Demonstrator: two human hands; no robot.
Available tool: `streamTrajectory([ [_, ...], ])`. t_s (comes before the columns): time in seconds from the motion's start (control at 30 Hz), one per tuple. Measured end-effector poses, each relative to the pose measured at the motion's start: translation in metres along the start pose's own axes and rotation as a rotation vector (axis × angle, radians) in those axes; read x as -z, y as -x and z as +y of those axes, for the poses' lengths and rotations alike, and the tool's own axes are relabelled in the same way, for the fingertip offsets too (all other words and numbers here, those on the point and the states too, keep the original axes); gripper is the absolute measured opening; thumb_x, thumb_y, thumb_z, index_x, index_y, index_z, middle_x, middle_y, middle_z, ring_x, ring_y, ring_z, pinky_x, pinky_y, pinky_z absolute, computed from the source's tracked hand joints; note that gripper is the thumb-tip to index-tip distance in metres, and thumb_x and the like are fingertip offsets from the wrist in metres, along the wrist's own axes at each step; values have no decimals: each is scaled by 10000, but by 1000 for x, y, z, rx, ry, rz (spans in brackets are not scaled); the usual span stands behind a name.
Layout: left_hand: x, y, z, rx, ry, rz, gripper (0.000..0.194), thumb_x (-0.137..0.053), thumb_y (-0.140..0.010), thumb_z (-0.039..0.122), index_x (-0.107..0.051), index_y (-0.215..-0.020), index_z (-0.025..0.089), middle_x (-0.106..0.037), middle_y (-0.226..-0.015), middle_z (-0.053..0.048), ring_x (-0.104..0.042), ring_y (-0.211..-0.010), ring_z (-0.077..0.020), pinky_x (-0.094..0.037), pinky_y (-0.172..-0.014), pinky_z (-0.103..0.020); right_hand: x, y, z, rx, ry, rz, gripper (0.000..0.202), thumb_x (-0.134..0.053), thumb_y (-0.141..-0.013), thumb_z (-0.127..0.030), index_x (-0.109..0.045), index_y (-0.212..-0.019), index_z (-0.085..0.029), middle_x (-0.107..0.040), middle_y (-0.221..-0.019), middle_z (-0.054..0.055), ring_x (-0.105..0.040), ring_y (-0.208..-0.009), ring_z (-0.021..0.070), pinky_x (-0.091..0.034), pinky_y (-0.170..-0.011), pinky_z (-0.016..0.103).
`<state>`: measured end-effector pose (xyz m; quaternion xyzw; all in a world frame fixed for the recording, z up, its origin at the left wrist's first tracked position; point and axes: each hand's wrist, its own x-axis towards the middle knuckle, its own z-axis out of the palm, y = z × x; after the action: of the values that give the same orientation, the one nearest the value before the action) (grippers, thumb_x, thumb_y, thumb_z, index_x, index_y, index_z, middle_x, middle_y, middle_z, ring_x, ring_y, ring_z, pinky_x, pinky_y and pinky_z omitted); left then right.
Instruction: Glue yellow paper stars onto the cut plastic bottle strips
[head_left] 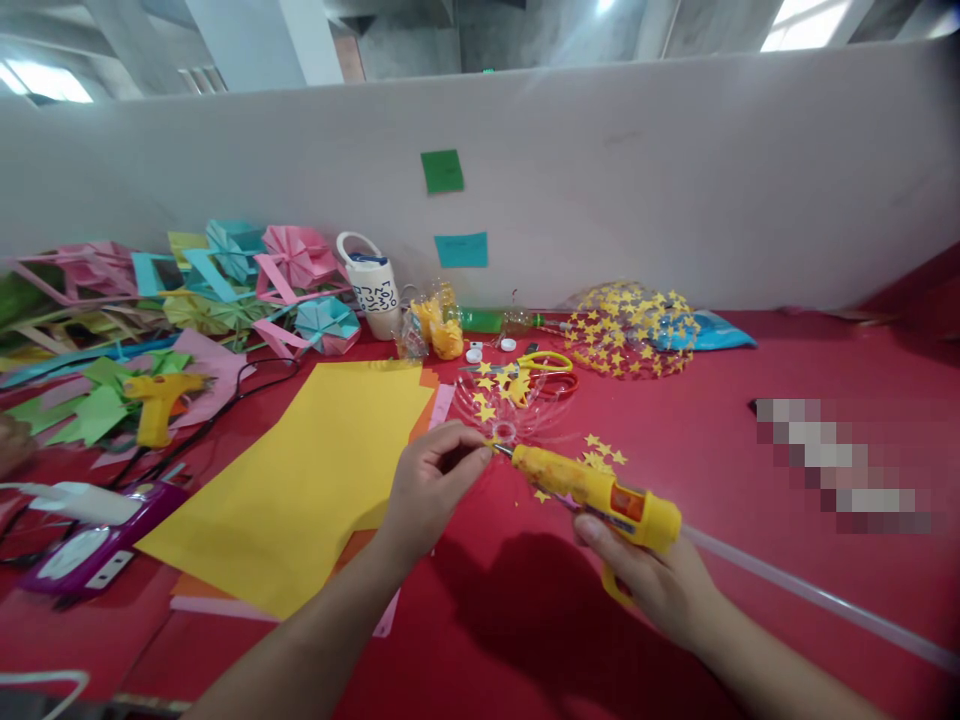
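Red table (750, 560), right hand (660, 585) clamps glue gun (596, 490), left hand (427, 490) pinches star (491, 442), yellow paper (307, 480) alongside

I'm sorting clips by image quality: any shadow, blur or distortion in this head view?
Head view: the hands cast a dark shadow on the red table; ceiling lights blow out white; the partition wall bows with wide-angle distortion; a pixelated patch masks something on the right; the glue gun looks sharp.

Glue gun (592, 490): yellow plastic, smeared, semi-gloss. Glue stick (810, 595): translucent, smooth. Cut bottle piece (510, 405): clear glossy plastic with yellow paper stars. Yellow sheet (315, 470): matt paper. Counter (750, 360): red, matt, smooth. Scissors (536, 365): yellow plastic handles.
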<state>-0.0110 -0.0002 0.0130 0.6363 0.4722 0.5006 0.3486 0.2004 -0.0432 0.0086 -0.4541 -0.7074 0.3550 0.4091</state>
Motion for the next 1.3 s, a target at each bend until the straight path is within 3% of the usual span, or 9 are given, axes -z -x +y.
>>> streamTrajectory([
  [0.47,1,-1,2,8,-2,-11,108,-593,-785,188,-598,-677,175,-547,-666,28,-485,-657,-98,-390,-638,-213,0,1,0,0,69,20,235,-520,-860,-402,-671,-933,-237,-650,-678,11,-584,-566,146,-512,-546,230],
  [0.6,0,0,2,2,-7,-11,99,-595,-783,187,-602,-685,176,-555,-669,30,-491,-659,-97,-395,-640,-210,0,0,-1,4,96,42,268,-520,-856,-420,-681,-933,-220,-620,-613,5,-579,-545,141,-493,-506,211],
  [0.97,1,0,1,-20,-5,-15,100,-594,-787,178,-594,-687,182,-551,-669,37,-493,-654,-89,-397,-633,-202,0,-1,2,34,23,14,244,-539,-861,-393,-662,-1027,-265,-629,-641,-8,-583,-548,139,-504,-526,216],
  [1.13,1,0,1,-92,-77,-11,94,-585,-801,174,-608,-710,179,-563,-683,21,-504,-658,-100,-401,-632,-219,0,-1,7,34,49,28,213,-536,-862,-388,-639,-1001,-264,-674,-789,25,-635,-666,175,-527,-587,264],
  [1.23,5,1,4,-176,-112,-9,80,-582,-801,160,-622,-735,179,-559,-689,12,-501,-653,-105,-391,-609,-228,2,-3,5,102,139,19,159,-543,-852,-383,-619,-873,-244,-636,-727,34,-590,-587,173,-488,-519,286],
  [1.3,9,1,6,-180,-72,12,84,-581,-803,156,-617,-732,183,-551,-694,14,-496,-658,-103,-387,-609,-225,1,-5,2,169,223,-60,163,-550,-844,-374,-583,-787,-225,-596,-687,36,-556,-568,168,-456,-508,291],
])
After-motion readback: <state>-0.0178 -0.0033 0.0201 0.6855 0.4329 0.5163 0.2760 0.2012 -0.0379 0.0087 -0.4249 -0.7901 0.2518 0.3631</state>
